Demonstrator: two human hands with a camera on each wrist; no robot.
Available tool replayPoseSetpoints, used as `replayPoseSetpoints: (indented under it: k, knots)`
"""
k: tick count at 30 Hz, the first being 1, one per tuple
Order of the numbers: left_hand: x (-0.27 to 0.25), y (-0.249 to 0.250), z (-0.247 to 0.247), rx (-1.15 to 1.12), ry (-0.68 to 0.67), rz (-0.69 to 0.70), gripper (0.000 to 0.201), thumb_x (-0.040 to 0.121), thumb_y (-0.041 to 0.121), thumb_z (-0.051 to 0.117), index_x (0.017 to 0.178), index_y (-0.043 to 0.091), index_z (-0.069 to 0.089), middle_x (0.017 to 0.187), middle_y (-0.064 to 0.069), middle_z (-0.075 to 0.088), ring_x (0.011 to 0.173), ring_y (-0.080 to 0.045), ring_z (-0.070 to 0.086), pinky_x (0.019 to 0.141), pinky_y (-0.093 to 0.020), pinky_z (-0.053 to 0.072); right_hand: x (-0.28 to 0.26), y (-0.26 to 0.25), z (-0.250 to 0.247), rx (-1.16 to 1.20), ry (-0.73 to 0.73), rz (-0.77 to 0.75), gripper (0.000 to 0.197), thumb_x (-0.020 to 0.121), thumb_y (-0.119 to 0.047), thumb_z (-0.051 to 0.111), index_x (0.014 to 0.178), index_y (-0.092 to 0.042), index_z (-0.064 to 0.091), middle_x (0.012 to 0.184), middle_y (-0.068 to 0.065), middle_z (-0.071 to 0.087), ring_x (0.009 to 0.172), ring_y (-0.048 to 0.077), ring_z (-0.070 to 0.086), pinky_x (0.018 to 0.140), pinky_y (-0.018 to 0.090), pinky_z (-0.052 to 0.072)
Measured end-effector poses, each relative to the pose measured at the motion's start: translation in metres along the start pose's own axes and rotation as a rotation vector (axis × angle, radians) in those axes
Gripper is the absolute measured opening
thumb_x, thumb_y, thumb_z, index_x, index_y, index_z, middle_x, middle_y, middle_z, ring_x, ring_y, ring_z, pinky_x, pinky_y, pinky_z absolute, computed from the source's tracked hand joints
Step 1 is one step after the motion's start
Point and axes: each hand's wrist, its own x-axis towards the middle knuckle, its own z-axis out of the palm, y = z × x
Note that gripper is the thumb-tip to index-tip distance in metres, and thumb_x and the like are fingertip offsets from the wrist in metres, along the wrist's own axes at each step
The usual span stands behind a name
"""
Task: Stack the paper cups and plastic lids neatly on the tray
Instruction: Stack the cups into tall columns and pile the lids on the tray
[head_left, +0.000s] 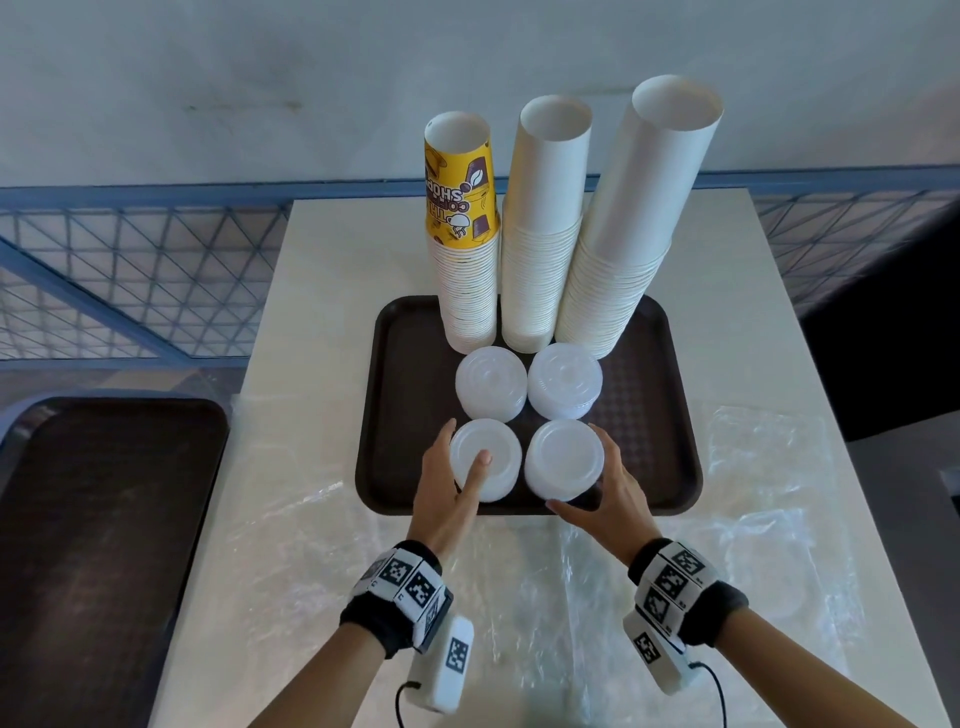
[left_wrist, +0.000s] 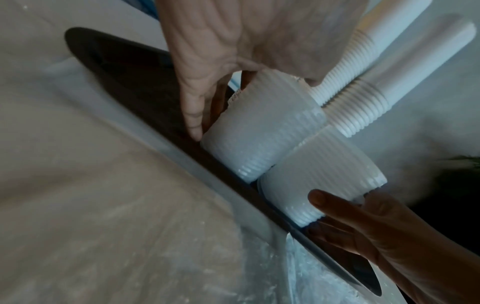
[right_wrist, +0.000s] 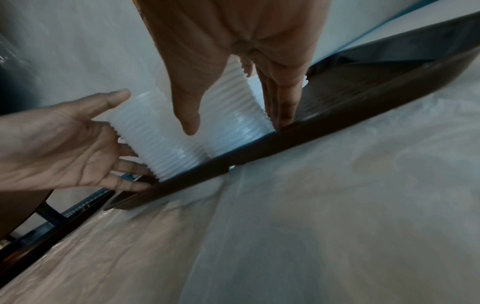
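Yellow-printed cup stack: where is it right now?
Head view: the yellow-printed cup stack stands at the tray's far left, beside the middle white cup stack.

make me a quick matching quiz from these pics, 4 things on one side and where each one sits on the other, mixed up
Things:
1. yellow cup stack
2. tallest cup stack
3. left hand
4. empty tray

Places:
A. far right of the cup row
B. off to the left, beside the table
C. far left of the cup row
D. against the near-left lid stack

Pairs: 1-C, 2-A, 3-D, 4-B
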Motion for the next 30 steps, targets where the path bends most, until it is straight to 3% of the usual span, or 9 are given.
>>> replayPoseSetpoints:
  k: [3, 8, 15, 21, 26, 30]
  knots:
    - [0.001, -0.011, 0.006, -0.082, 0.029, -0.029, 0.075, 0.076, 0.069, 0.045, 0.137, 0.028, 0.034, 0.138, 0.005, 0.044, 0.127, -0.009, 0.04, 0.103, -0.027, 0.033, 0.002, -0.002, 0.002, 0.014, 0.007, 0.018, 0.094, 0.066, -0.027, 0.082, 0.14, -0.022, 0.024, 0.129, -0.007, 0.046, 0.119, 0.017, 0.049, 0.1, 0.037, 0.045]
    - [0.001, -0.007, 0.012, -0.103, 0.009, -0.046, 0.041, 0.088, 0.053, 0.045, 0.123, 0.036, 0.035, 0.124, 0.008, 0.052, 0.115, -0.009, 0.049, 0.092, -0.022, 0.036, 0.005, -0.005, 0.001, -0.002, 0.004, 0.024, 0.091, 0.067, -0.026, 0.081, 0.14, -0.019, 0.026, 0.129, 0.0, 0.051, 0.117, 0.017, 0.05, 0.097, 0.029, 0.041]
    - [0.0, -0.004, 0.017, -0.109, 0.035, -0.046, 0.057, 0.079, 0.058, 0.043, 0.129, 0.031, 0.034, 0.121, 0.008, 0.053, 0.111, -0.008, 0.05, 0.091, -0.023, 0.037, 0.008, -0.004, -0.002, 0.007, -0.017, 0.027, 0.09, 0.068, -0.025, 0.081, 0.139, -0.018, 0.026, 0.128, -0.002, 0.051, 0.109, 0.005, 0.044, 0.094, 0.022, 0.037]
    - [0.0, -0.003, 0.017, -0.095, 0.038, -0.067, 0.049, 0.092, 0.044, 0.047, 0.134, 0.025, 0.032, 0.12, 0.007, 0.052, 0.111, -0.01, 0.049, 0.091, -0.024, 0.038, 0.008, -0.003, -0.003, 0.009, -0.032, 0.03, 0.09, 0.068, -0.025, 0.081, 0.139, -0.019, 0.026, 0.128, -0.002, 0.05, 0.111, 0.007, 0.045, 0.095, 0.022, 0.037]
    - [0.001, -0.002, 0.017, -0.085, 0.033, -0.062, 0.056, 0.087, 0.051, 0.046, 0.134, 0.025, 0.032, 0.12, 0.007, 0.052, 0.111, -0.01, 0.049, 0.091, -0.024, 0.037, 0.006, -0.003, -0.003, 0.014, -0.028, 0.035, 0.09, 0.067, -0.025, 0.081, 0.138, -0.019, 0.026, 0.128, -0.001, 0.05, 0.112, 0.008, 0.045, 0.096, 0.025, 0.037]
    - [0.003, -0.001, 0.017, -0.062, 0.038, -0.067, 0.048, 0.093, 0.04, 0.047, 0.135, 0.023, 0.032, 0.119, 0.007, 0.052, 0.11, -0.011, 0.05, 0.09, -0.024, 0.037, 0.005, -0.002, -0.002, 0.018, -0.018, 0.036, 0.09, 0.067, -0.026, 0.082, 0.138, -0.02, 0.026, 0.127, -0.002, 0.051, 0.114, 0.013, 0.049, 0.097, 0.027, 0.04]
